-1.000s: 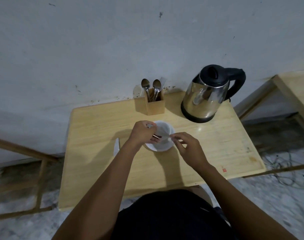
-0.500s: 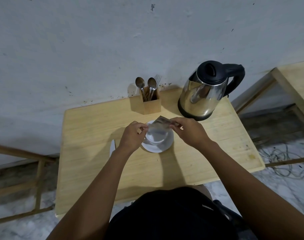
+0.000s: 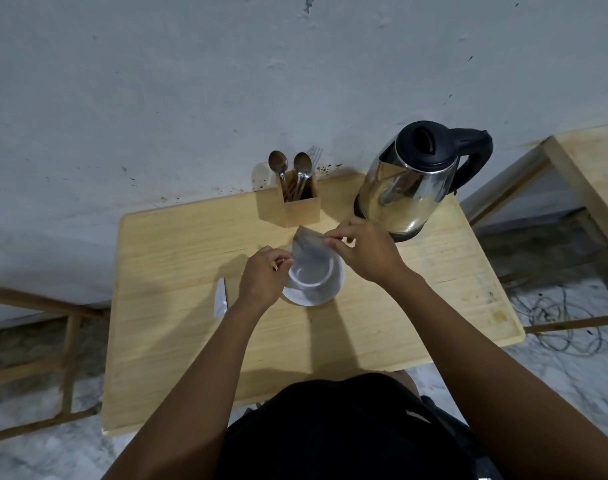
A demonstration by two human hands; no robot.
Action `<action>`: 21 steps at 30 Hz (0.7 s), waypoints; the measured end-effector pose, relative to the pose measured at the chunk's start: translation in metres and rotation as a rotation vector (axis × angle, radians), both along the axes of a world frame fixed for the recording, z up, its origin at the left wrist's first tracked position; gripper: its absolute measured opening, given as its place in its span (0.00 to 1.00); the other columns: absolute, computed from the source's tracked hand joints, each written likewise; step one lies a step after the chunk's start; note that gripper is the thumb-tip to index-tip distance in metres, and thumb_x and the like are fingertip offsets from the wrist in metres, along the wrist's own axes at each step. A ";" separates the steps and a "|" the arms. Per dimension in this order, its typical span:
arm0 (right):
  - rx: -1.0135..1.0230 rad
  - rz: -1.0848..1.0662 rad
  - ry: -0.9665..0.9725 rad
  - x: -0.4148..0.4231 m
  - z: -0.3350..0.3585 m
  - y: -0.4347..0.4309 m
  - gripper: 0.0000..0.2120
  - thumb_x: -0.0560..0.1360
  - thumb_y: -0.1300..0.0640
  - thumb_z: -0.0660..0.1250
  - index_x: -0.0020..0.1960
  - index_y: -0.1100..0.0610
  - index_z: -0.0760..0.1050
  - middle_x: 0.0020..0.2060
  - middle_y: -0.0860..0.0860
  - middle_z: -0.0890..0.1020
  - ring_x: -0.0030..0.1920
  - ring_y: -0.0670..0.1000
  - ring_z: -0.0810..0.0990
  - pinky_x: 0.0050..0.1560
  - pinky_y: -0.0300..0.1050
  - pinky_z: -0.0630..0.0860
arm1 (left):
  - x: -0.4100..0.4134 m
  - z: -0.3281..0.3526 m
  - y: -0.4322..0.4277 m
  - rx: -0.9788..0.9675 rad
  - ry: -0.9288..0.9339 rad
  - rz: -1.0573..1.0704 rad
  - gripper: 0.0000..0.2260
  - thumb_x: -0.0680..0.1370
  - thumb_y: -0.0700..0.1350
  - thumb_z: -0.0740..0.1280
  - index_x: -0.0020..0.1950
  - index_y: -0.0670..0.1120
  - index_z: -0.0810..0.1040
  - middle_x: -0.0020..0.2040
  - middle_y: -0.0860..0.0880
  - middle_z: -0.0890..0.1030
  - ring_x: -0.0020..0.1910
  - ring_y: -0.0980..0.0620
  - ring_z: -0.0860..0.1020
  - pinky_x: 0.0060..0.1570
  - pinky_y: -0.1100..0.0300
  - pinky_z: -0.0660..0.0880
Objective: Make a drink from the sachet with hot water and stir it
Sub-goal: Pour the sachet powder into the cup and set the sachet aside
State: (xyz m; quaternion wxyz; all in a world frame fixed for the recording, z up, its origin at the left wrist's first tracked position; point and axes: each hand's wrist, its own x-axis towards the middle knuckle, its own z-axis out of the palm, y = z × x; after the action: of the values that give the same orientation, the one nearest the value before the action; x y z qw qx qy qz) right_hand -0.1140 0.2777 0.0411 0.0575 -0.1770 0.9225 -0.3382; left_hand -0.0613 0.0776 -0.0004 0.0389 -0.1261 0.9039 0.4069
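Sachet: a greyish, blurred packet (image 3: 307, 249) held tilted in the air right over the cup, its lower edge close to the rim; whether it is torn open, can't tell.
Cup: white cup (image 3: 309, 275) sitting on a white saucer (image 3: 325, 294) mid-table, inside looks pale.
Table: light wooden top (image 3: 178, 341), set against a scuffed grey wall.
Kettle: steel kettle with black lid and handle (image 3: 413, 185) at the back right, just behind the right hand.
Holder: wooden box (image 3: 301, 211) behind the cup, two spoons (image 3: 288, 168) standing in it.
Side item: a small white flat object (image 3: 220, 299) lies left of the saucer, near the left wrist.
Left hand: (image 3: 262, 280) fingers curled, pinching the sachet's lower left edge beside the cup.
Right hand: (image 3: 365, 252) thumb and forefinger pinching the sachet's upper right edge, the other fingers tucked.
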 end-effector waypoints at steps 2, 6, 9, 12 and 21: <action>0.016 0.003 0.018 0.001 0.003 -0.001 0.06 0.76 0.49 0.70 0.50 0.47 0.85 0.42 0.41 0.79 0.40 0.43 0.74 0.43 0.44 0.71 | 0.001 -0.001 0.000 -0.009 0.007 -0.003 0.05 0.76 0.40 0.68 0.47 0.43 0.83 0.42 0.50 0.77 0.41 0.53 0.75 0.37 0.72 0.65; -0.045 -0.015 -0.024 -0.001 0.006 -0.002 0.07 0.76 0.50 0.70 0.51 0.48 0.85 0.43 0.44 0.79 0.42 0.47 0.76 0.44 0.46 0.75 | 0.003 -0.004 -0.004 -0.010 0.021 0.012 0.05 0.76 0.41 0.68 0.47 0.43 0.83 0.43 0.50 0.78 0.41 0.53 0.75 0.37 0.72 0.65; -0.082 -0.021 -0.041 0.001 0.004 -0.002 0.08 0.78 0.52 0.68 0.53 0.51 0.84 0.43 0.46 0.78 0.42 0.48 0.76 0.46 0.48 0.76 | 0.004 -0.006 -0.005 0.004 0.020 0.018 0.05 0.76 0.42 0.68 0.48 0.44 0.83 0.43 0.50 0.78 0.42 0.53 0.75 0.38 0.70 0.66; -0.041 -0.001 0.024 0.001 0.004 -0.002 0.08 0.78 0.53 0.68 0.53 0.53 0.84 0.43 0.48 0.78 0.43 0.47 0.74 0.45 0.48 0.76 | 0.004 -0.006 -0.003 0.054 -0.002 0.026 0.04 0.75 0.43 0.69 0.47 0.46 0.82 0.44 0.47 0.77 0.42 0.51 0.75 0.40 0.66 0.69; -0.021 0.072 0.132 0.003 0.006 -0.016 0.06 0.76 0.55 0.71 0.52 0.51 0.85 0.41 0.48 0.78 0.44 0.50 0.76 0.43 0.48 0.75 | 0.006 0.007 0.000 0.129 0.050 0.096 0.05 0.76 0.45 0.68 0.44 0.47 0.84 0.39 0.52 0.76 0.36 0.58 0.73 0.35 0.75 0.65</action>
State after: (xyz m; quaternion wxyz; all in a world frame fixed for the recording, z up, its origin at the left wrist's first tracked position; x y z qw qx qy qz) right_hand -0.1108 0.2614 0.0470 0.0068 -0.2325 0.9138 -0.3330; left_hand -0.0555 0.0774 0.0062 0.0051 -0.1563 0.8695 0.4686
